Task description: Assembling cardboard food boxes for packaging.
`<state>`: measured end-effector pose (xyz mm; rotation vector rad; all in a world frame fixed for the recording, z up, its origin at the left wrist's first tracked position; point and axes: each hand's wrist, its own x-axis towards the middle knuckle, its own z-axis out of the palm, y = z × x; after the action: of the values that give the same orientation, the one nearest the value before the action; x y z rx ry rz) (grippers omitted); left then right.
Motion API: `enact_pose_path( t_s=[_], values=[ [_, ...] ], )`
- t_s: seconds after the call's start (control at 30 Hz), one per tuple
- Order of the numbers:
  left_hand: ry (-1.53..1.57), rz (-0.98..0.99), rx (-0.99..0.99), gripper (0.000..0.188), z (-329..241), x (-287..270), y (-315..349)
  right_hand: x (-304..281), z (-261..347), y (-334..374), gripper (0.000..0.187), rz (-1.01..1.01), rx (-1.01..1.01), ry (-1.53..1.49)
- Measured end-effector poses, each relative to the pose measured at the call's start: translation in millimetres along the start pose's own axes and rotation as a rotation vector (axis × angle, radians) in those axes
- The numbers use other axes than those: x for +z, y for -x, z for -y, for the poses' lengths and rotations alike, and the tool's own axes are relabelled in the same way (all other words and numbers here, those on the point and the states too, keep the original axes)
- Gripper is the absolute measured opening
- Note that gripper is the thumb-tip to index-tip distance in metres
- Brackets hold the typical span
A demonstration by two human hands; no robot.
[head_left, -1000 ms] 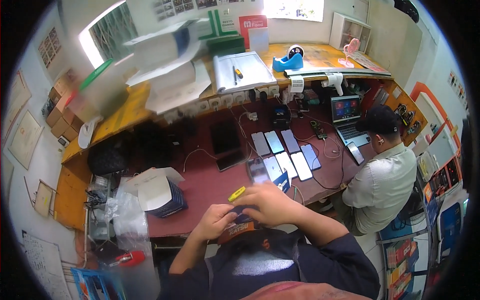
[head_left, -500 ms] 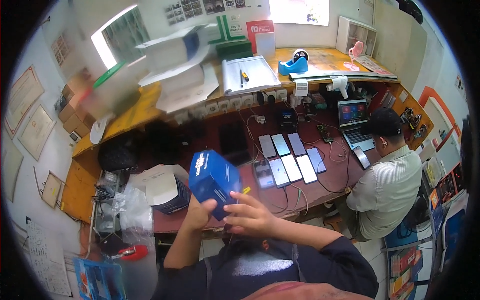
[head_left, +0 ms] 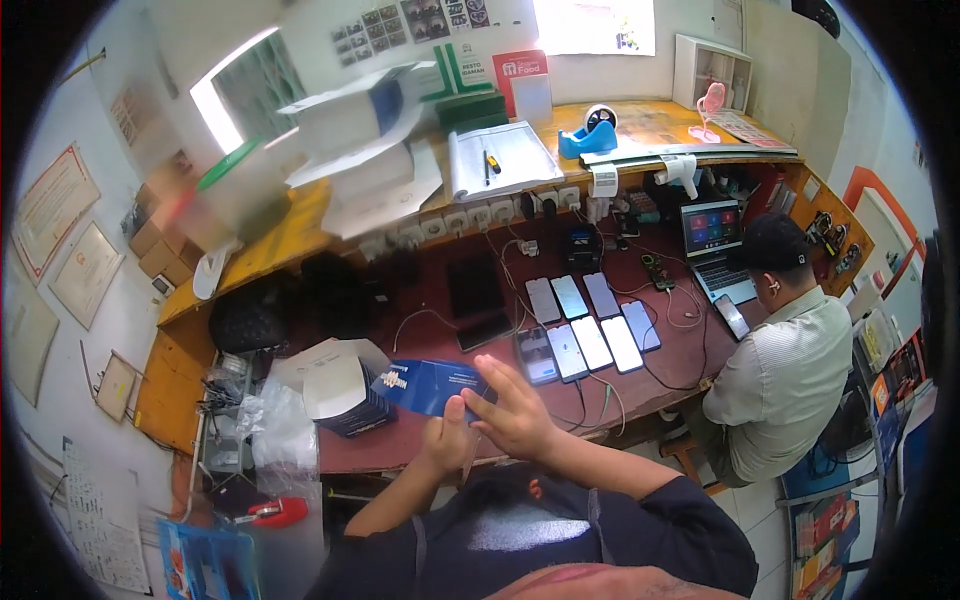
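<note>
Above the near edge of the reddish table, a blue folding carton [head_left: 428, 388] with white print is held between my two hands. It is tilted so that one long face shows and looks flatter than a full box. My left hand [head_left: 447, 436] grips its lower edge, thumb up. My right hand [head_left: 517, 412] presses the right end, its fingers stretched along the carton and its thumb near the left one; the fingers behind are hidden. Just left of it, a stack of nested blue cartons [head_left: 350, 405] with white insides stands on the table.
Several phones [head_left: 592, 343] lie in rows to the right, with cables among them. A person [head_left: 785, 340] in a cap sits further right by a laptop [head_left: 715, 245]. Clear plastic bags [head_left: 280, 430] and a red tape dispenser [head_left: 278, 512] are at the left.
The blue carton has tipped and gone from a bulky box shape to a flatter, lower one. My right hand has turned upward against its right end; my left hand has shifted slightly right.
</note>
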<state>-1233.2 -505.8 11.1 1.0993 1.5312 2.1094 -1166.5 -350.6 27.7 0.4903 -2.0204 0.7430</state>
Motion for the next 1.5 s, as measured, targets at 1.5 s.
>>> enact_pose_path(
  t_s=[1.5],
  values=[
    [0.006, -0.250, -0.430, 0.045, 27.5, -38.0, 18.4, 20.2, -24.2, 28.2, 0.028, -0.185, 0.389, -0.845]
  ],
)
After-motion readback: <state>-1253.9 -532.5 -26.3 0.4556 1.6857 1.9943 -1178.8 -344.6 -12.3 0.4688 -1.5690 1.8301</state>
